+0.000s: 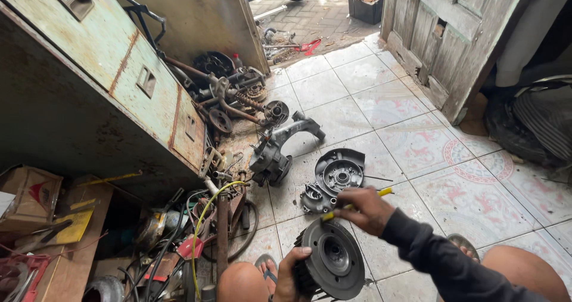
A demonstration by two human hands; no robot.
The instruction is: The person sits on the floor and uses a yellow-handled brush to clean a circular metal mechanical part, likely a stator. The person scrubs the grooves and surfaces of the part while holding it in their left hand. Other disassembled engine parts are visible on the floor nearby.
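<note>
Left hand [290,276] is wrapped around the finned flywheel [329,260] at 6 o'clock. Right hand [368,209] fingers pinch a yellow-handled screwdriver [356,204] over it, engine cover [333,177] at 12.

A pale tiled floor [381,108] with faded red patterns carries everything. In the middle lies a round engine cover plate [339,172], with a dark engine casing [275,153] just to its left. Rusty parts [235,96] are heaped further left, against a metal cabinet.
</note>
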